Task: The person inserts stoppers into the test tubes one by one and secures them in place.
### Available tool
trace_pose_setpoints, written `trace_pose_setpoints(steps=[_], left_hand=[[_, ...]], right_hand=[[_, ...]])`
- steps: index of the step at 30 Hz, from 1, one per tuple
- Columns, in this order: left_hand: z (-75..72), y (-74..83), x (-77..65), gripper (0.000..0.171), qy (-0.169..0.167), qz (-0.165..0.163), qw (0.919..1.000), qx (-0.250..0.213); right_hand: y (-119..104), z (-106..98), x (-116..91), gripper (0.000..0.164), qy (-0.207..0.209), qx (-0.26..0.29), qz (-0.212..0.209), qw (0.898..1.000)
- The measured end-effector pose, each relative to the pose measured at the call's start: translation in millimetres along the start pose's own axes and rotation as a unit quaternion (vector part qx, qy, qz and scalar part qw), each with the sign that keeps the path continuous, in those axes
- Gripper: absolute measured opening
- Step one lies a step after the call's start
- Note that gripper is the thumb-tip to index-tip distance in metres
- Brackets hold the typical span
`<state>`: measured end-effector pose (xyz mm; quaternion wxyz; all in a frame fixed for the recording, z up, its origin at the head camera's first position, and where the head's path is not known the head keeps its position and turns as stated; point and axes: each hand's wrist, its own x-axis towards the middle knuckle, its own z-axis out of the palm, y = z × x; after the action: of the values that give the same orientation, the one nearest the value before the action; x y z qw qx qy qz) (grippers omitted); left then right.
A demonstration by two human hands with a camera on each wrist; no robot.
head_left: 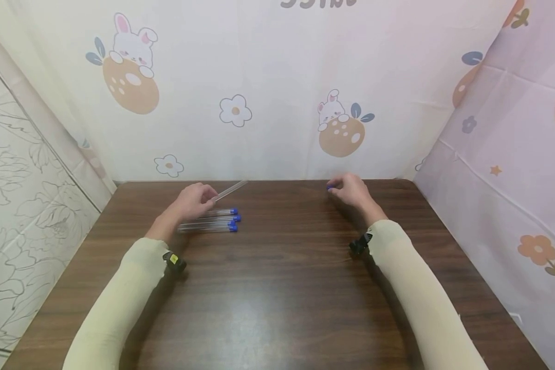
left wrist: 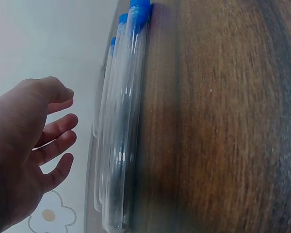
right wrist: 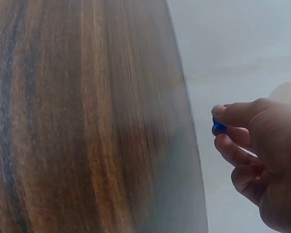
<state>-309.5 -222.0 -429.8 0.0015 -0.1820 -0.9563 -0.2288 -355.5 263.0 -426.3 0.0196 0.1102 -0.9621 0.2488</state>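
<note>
In the head view my left hand (head_left: 196, 200) holds a clear uncapped test tube (head_left: 231, 190) at its near end, the tube slanting up to the right toward the table's back edge. The left wrist view shows that hand (left wrist: 34, 141) with fingers bent, the tube hidden there. Several clear test tubes with blue caps (head_left: 208, 228) lie side by side just below the hand, caps to the right. Over at the back right, my right hand (head_left: 351, 191) pinches a small blue cap (right wrist: 218, 125) between thumb and fingers.
Everything lies on a dark brown wood-grain table (head_left: 268, 288). A white curtain (head_left: 277, 139) with rabbit and flower prints hangs right behind its back edge. More printed cloth (head_left: 513, 169) closes off the right side, and a line-drawn flower panel (head_left: 23, 180) the left.
</note>
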Motion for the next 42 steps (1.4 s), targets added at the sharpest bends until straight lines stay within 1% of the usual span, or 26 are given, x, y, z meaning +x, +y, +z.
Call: trace_pose_setpoints(steps=[5,8,15,23,31,38,42], left_hand=[[1.8,-2.3,4.2,0.033,0.022,0.001,0.9998,0.001],[1.9,-2.3,6.3,0.036,0.030,-0.006,0.9995,0.004],[5.3,-2.4,12.5,0.040,0.032,-0.036,0.9988,0.004],[12.7,0.5,18.7,0.045,0.036,-0.045,0.9983,0.005],[16.3,-2.7,22.2,0.047,0.031,-0.058,0.9978,0.010],[19.5,-3.8,23.7,0.049,0.027,-0.071,0.9969,0.022],[19.5,-3.2,23.0,0.048,0.025,-0.079,0.9963,0.023]], right_hand=[[-1.8,1.1,-1.0,0.023,0.008,0.008,-0.007,1.000],[-3.7,2.1,-1.9,0.022,0.013,0.011,-0.016,1.000],[-9.3,4.6,-4.1,0.022,0.024,0.014,-0.037,0.999],[-14.5,5.4,-5.9,0.023,0.032,0.018,-0.052,0.998],[-21.9,4.8,-6.7,0.021,0.047,0.020,-0.072,0.996],[-29.6,4.9,-8.5,0.024,0.042,0.019,-0.084,0.995],[-34.4,3.8,-9.5,0.025,0.040,0.020,-0.079,0.996]])
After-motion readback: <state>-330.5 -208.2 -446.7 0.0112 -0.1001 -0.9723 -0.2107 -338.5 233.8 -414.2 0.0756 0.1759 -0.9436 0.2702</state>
